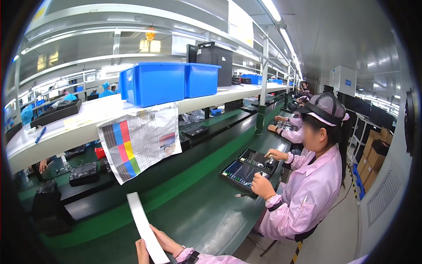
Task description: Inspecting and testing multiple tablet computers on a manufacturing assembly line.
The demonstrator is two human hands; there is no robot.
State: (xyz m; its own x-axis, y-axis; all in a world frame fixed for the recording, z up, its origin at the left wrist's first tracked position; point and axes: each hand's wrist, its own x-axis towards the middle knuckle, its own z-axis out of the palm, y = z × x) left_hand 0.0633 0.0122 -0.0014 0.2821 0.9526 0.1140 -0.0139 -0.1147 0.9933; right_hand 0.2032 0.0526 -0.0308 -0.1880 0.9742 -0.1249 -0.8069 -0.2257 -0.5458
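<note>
A long white strip (pixel 141 222) stands tilted up and to the left at the bottom middle, above the green conveyor bench (pixel 206 211). My right hand (pixel 166 242) lies behind its lower end, fingers against it, a pink sleeve and dark wristband at the wrist. Only a small part of my left hand (pixel 141 253) shows at the bottom edge, pressed on the left side of the strip. Both hands hold the strip between them.
A co-worker in a pink coat and cap (pixel 307 176) sits to the right, working on dark trays (pixel 250 169). Above the bench runs a white shelf (pixel 88 119) with blue bins (pixel 154 81) and a hanging printed sheet (pixel 140 141). Dark devices (pixel 83 174) sit at the left.
</note>
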